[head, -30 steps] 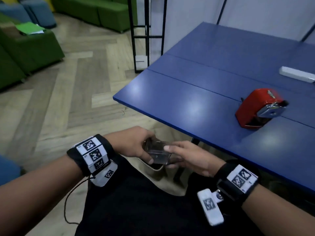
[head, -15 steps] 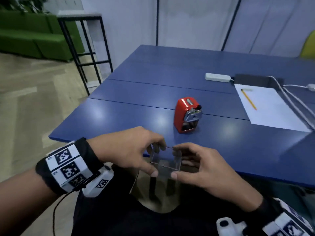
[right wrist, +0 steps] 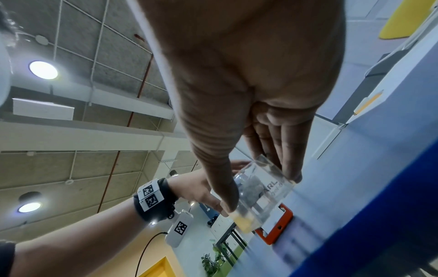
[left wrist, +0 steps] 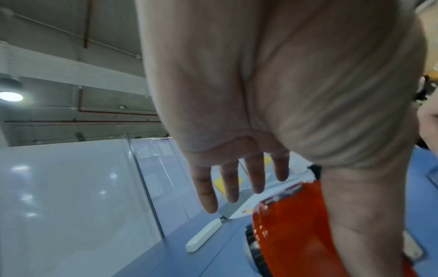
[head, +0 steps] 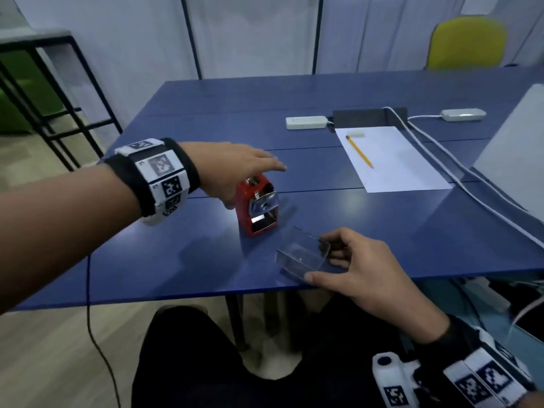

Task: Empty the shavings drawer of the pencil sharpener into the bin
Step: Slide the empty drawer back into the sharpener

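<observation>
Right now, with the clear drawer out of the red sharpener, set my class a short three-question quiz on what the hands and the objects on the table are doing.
1. True or false: the right hand holds the clear drawer between thumb and fingers.
2. Which thing lies on the white sheet of paper? A) the pencil B) a pair of scissors C) a stapler
3. Fill in: the left hand reaches, fingers straight, over the red ____.

Key: 1 true; 2 A; 3 sharpener, whose empty drawer slot faces the drawer on the blue table.
</observation>
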Demonstrator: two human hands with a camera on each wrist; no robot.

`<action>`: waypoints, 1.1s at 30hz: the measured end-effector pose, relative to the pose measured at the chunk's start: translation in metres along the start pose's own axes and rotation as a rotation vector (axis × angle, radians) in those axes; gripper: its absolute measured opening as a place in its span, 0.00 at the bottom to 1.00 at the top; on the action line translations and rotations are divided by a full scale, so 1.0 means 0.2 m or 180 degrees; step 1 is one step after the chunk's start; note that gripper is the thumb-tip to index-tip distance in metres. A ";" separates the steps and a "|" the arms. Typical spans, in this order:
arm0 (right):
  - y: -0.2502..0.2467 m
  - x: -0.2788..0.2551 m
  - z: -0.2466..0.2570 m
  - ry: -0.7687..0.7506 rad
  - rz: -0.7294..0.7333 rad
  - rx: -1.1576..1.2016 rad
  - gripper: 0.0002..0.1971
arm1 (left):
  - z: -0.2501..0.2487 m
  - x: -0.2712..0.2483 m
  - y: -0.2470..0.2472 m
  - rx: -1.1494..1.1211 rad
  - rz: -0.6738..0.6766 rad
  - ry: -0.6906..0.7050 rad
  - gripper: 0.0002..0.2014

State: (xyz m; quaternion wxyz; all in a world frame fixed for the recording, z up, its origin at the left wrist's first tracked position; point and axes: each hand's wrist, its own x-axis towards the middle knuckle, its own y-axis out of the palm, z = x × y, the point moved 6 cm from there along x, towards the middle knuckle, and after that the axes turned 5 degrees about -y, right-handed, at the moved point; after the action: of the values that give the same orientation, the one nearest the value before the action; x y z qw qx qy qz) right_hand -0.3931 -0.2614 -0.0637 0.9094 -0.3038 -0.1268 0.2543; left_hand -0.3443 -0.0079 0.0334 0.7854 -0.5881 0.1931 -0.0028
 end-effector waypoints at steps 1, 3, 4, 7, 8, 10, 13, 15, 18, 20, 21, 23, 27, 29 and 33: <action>0.00 0.02 -0.01 0.0044 -0.0010 -0.0049 0.32 | 0.00 0.04 0.02 0.0092 0.0081 0.0061 0.60; 0.01 0.06 -0.02 0.0075 -0.0075 -0.0099 0.32 | -0.01 0.10 0.05 0.0165 0.0188 0.0149 0.56; 0.01 0.08 -0.03 0.0071 -0.0110 -0.0119 0.32 | -0.02 0.12 0.07 0.0151 0.0218 0.0170 0.54; 0.01 0.14 -0.03 0.0087 -0.0109 -0.0245 0.32 | 0.00 0.18 0.10 0.0067 0.0274 0.0164 0.45; 0.02 0.16 -0.03 0.0089 -0.0100 -0.0289 0.32 | 0.01 0.19 0.11 0.0017 0.0297 0.0135 0.42; 0.02 0.19 -0.04 0.0093 -0.0087 -0.0406 0.32 | 0.01 0.20 0.11 -0.0123 0.0321 0.0124 0.36; 0.05 0.24 -0.06 0.0090 -0.0041 -0.0570 0.35 | 0.01 0.20 0.11 -0.0327 0.0419 0.0155 0.32; 0.05 0.27 -0.07 0.0083 -0.0041 -0.0615 0.37 | 0.00 0.20 0.11 -0.0402 0.0477 0.0220 0.30; 0.07 0.29 -0.07 0.0073 -0.0037 -0.0625 0.38 | -0.02 0.18 0.12 -0.0499 0.0468 0.0307 0.28; 0.08 0.29 -0.07 0.0072 -0.0024 -0.0609 0.40 | -0.03 0.16 0.13 -0.0555 0.0444 0.0328 0.29; 0.08 0.29 -0.08 0.0078 -0.0015 -0.0595 0.41 | -0.02 0.16 0.13 -0.0579 0.0438 0.0331 0.31; 0.10 0.29 -0.08 0.0104 0.0021 -0.0583 0.40 | -0.02 0.15 0.14 -0.0641 0.0421 0.0313 0.33; 0.13 0.30 -0.05 0.0064 0.0079 -0.0600 0.36 | -0.02 0.15 0.14 -0.0701 0.0362 0.0301 0.34; 0.14 0.32 -0.03 0.0034 0.0122 -0.0659 0.35 | -0.02 0.15 0.13 -0.0696 0.0349 0.0332 0.33; 0.13 0.35 0.00 -0.0075 0.0187 -0.0773 0.34 | -0.02 0.15 0.14 -0.0719 0.0295 0.0372 0.34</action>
State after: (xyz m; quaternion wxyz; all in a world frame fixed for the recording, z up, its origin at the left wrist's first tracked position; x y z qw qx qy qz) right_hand -0.3436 -0.2053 -0.0750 0.8565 -0.4123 -0.1583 0.2671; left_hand -0.3230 -0.0095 -0.0018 0.7010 -0.6620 0.2645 0.0210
